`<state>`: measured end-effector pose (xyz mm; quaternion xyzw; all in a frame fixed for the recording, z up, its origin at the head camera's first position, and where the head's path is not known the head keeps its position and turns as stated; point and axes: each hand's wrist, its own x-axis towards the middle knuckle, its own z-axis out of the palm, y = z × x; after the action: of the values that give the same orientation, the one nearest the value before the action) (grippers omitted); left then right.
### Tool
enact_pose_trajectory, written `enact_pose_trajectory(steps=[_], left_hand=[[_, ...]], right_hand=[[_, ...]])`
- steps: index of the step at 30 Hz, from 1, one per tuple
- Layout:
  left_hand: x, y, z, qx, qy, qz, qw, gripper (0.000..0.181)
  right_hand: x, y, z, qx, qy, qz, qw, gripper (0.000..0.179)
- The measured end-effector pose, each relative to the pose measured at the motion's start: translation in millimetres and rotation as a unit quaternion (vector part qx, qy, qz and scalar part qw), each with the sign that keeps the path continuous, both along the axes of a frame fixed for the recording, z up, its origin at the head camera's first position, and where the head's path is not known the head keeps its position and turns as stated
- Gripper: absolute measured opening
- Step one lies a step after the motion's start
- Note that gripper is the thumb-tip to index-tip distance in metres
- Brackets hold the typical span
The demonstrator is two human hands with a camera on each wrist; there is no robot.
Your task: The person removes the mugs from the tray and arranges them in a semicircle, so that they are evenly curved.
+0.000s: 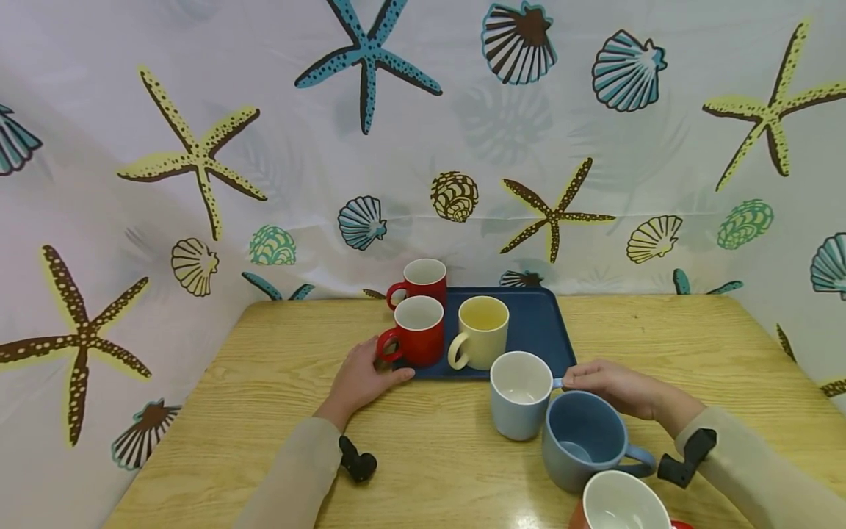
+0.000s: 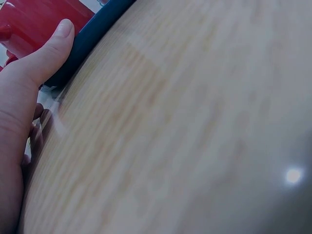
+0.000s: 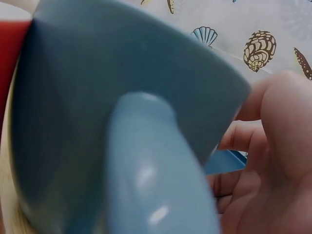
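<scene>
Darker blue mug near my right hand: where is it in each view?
Head: the darker blue mug is low, right of centre, just below the right hand.
Left wrist: not in it.
Right wrist: large across the left and centre, handle toward the camera.
Shared landmark: the wooden table, visible in all three.
</scene>
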<state>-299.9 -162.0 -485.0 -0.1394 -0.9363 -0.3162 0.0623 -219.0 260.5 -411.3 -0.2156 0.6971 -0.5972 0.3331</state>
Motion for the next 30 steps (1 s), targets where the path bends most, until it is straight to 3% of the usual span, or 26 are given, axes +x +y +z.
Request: enact_pose_trajectory(steps=[15,30], left_hand=[[1.5,0.0,1.5,0.006,-0.005,0.002,1.0,0.074],[0.9,-0.9,0.3,0.002,-0.012,0.005,0.9999,0.077]], right_hand=[[-2.5,-8.0,-6.7,-0.026,-0.009,0.028,0.9992,0.022],[-5.1,-2.2,-12.9,-0.014,-0.015,0.047,0.9987,0.024]])
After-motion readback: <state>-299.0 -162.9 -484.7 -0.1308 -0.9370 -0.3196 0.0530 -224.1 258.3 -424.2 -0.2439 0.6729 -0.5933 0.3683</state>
